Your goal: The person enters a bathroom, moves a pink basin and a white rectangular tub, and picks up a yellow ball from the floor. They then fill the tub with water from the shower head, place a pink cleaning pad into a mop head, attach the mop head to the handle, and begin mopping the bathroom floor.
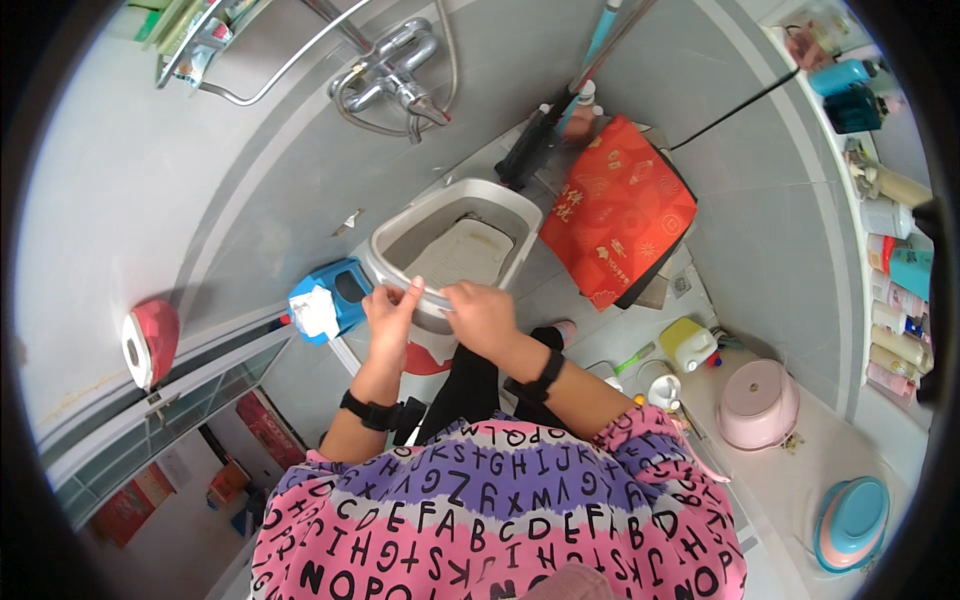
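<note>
A grey plastic tub (382,259) with a pale rim stands before me, tilted a little in this view. Its floor carries a raised, ribbed panel (461,255). My right hand (480,319) grips the near rim, fingers curled over the edge. Close beside it, my left hand (390,315) holds the same rim, its thumb pointing up along the edge. The parts of the rim under my fingers are hidden. Below the tub, between my hands and my legs, a white and red thing (429,356) is partly covered.
Left of the tub sits a blue bin (349,292) with white paper on it. A red bag (622,214) leans at the right, near a black-headed pole tool (525,154). A wall faucet (397,75) is above. Yellow jug (686,345) and pink basin (757,405) lie right.
</note>
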{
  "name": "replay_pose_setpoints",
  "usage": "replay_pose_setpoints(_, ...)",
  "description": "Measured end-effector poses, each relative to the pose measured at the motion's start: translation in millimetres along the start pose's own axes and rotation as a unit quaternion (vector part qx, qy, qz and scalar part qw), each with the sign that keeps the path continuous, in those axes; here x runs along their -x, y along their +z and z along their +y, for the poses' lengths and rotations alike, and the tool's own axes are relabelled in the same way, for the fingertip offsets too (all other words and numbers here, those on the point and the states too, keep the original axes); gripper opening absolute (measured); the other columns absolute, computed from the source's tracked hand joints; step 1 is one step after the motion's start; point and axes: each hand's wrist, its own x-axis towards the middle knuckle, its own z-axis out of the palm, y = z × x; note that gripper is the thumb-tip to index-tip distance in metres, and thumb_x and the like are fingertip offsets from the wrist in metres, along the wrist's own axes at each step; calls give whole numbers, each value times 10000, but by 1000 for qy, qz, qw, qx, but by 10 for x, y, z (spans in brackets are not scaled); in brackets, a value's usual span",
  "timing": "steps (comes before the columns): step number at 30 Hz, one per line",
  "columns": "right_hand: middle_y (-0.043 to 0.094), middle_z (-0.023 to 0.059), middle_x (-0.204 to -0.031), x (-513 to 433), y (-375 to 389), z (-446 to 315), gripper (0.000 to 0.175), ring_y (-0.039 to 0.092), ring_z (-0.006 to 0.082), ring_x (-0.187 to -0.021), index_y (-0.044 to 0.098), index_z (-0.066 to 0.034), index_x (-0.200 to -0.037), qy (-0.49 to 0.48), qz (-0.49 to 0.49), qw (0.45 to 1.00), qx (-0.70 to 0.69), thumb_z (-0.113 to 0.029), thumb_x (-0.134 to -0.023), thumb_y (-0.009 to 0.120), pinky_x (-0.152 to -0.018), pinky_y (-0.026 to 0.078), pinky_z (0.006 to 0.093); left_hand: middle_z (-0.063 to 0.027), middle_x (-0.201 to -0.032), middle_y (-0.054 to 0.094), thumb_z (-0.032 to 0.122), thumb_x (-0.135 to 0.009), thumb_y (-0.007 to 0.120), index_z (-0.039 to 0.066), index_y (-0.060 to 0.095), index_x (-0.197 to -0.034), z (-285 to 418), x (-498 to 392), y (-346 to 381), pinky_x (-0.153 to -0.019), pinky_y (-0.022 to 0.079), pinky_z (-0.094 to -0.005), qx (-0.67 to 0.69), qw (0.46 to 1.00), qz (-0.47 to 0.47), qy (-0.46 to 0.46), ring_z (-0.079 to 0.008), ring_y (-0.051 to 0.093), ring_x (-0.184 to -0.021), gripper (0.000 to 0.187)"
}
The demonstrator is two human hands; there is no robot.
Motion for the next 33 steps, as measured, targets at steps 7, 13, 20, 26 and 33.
replay_pose_setpoints(7,596,111,-836,-463,1547,-47,232,627,325,-760,580,-50,-919,5,-120,992,-37,-120,-710,654,-651,512,417,-128,-746,601,82,-656,710,-108,557,-832,-957,-1257,-201,-424,430,-332,136,979,82,-126,-178,557,-551,301)
replay_pose_setpoints(13,558,162,-1074,-445,1850,315,424,581,350,-1000,557,-26,-1094,96,-219,968,-82,-112,-703,699,-823,494,426,-133,-893,629,52,-695,677,-69,574,-992,-1577,-2057,-198,-574,487,-346,116,990,46,-60,-191,617,-737,337)
replay_pose_setpoints(20,577,170,-1110,-76,1607,1158,428,573,356,-1041,583,-37,-1145,273,-212,938,-20,-133,-746,703,-876,482,421,-131,-1092,601,84,-786,671,14,498,-1220,-2118,-2766,161,-752,499,-325,216,964,2,-154,-243,613,-921,473)
replay_pose_setpoints(26,597,178,-1050,257,1445,1855,365,577,371,-1013,608,-19,-1105,347,-123,930,11,-98,-757,684,-868,486,417,-165,-1187,553,28,-798,644,11,443,-1239,-2778,-3426,530,-813,502,-369,126,979,5,-161,-282,590,-1032,485)
replay_pose_setpoints(33,608,180,-1048,712,1330,2180,312,591,371,-971,617,-7,-1069,415,-59,908,12,-100,-777,673,-839,496,420,-132,-1264,483,110,-806,665,164,270,-1251,-3039,-3754,643,-853,413,-556,1,964,45,-263,-297,489,-1154,598)
